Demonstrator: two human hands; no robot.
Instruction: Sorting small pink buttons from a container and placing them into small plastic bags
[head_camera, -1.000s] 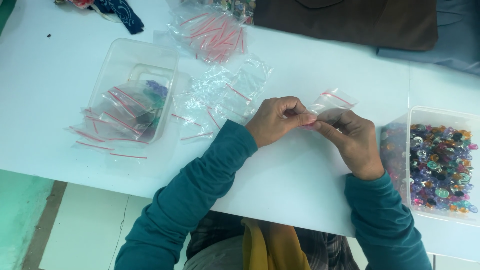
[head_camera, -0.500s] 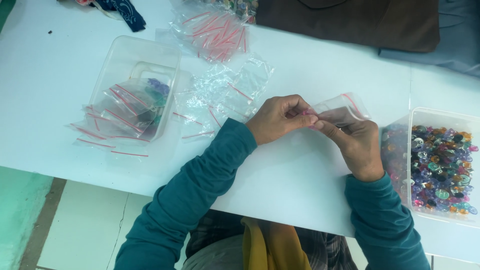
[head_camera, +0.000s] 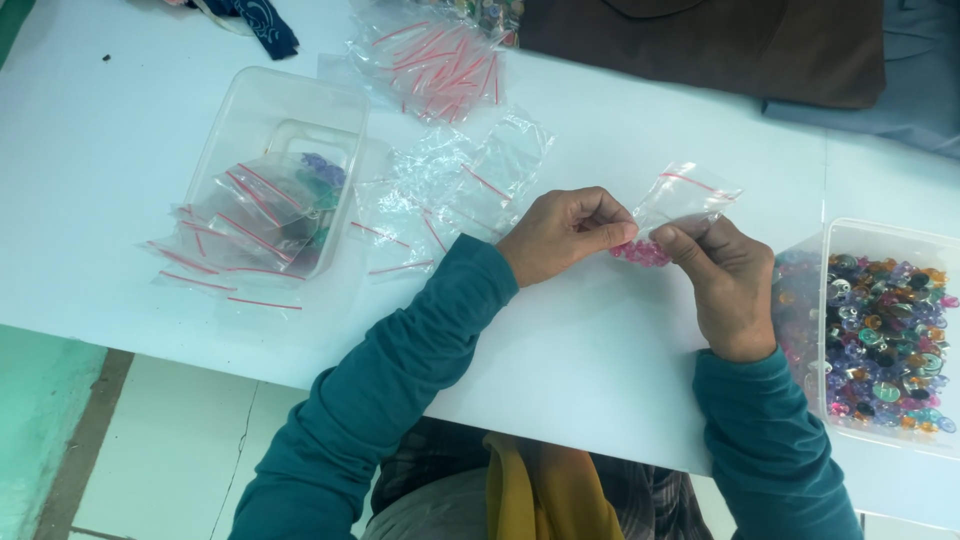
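My left hand (head_camera: 562, 234) and my right hand (head_camera: 722, 282) pinch a small clear zip bag (head_camera: 683, 203) with a red seal strip between them, just above the white table (head_camera: 600, 350). Pink beads (head_camera: 642, 252) sit in the bag's lower end, between my fingertips. The bag's open top points up and to the right. Both arms wear teal sleeves.
A clear tub (head_camera: 884, 330) full of mixed coloured beads stands at the right edge. A clear tray (head_camera: 272, 168) at the left holds filled zip bags. Loose empty zip bags (head_camera: 455, 195) lie in the middle, and a further pile of bags (head_camera: 432, 60) lies at the back. Dark cloth covers the far right.
The bag has turned so its seal end now points up and right, and the pink beads have come into view between my fingertips. My hands stayed in about the same place.
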